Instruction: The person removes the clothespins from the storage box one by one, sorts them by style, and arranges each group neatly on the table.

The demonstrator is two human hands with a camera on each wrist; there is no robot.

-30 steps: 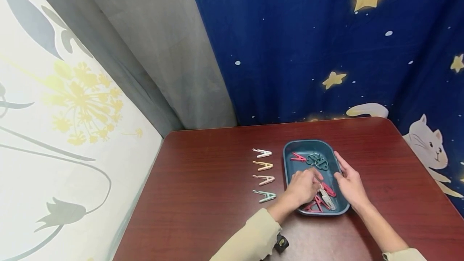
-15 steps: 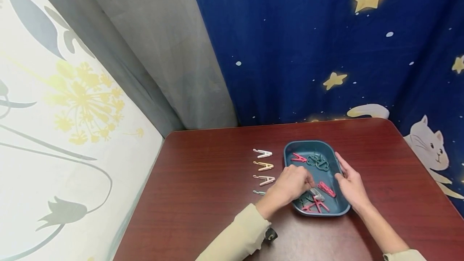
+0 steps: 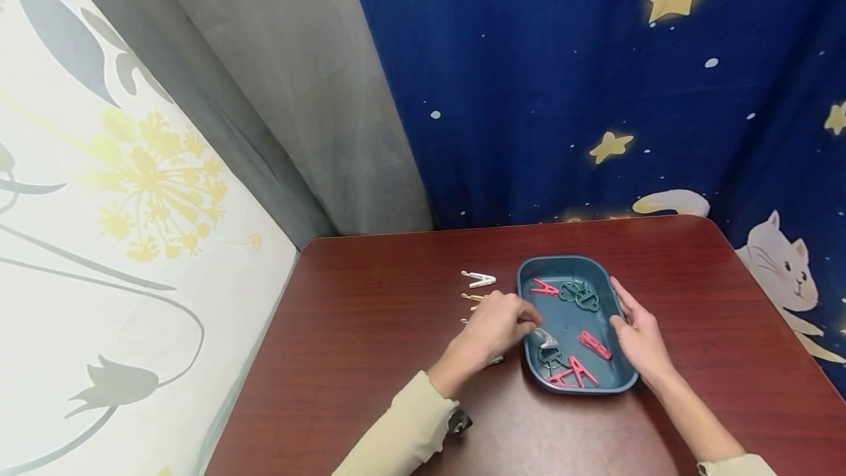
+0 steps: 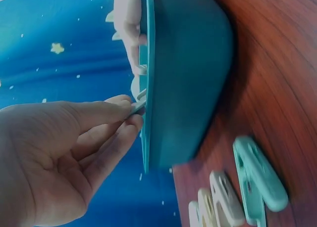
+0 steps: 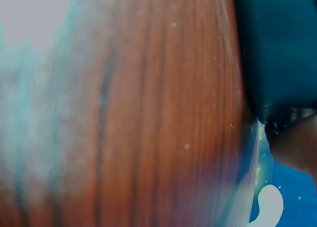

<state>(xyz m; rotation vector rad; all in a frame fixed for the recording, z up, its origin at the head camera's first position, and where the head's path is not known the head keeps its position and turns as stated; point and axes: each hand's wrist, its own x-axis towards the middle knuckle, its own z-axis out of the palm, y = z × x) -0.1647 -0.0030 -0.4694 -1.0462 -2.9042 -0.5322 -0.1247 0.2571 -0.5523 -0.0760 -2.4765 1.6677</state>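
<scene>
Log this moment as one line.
left hand: pinches pale clip at tray | right hand: holds tray side | four clips: lined up beside tray

Table [image 3: 370, 314] before me: reddish-brown, wood-grained top, far corners rounded. Directly on it, nearer right edge than left: blue-green tray [image 3: 565, 318], long sides running from far edge toward me. Between tray and table's left edge, just beside tray, single file: white clothespin [image 3: 480, 280] nearest far edge, yellow clothespin [image 4: 207, 208], pale pink clothespin [image 4: 227, 202], pale green clothespin [image 4: 263, 179] nearest me.

Starry curtain [image 3: 529, 94] and flowered wall [image 3: 86, 189] suggest a home.
</scene>
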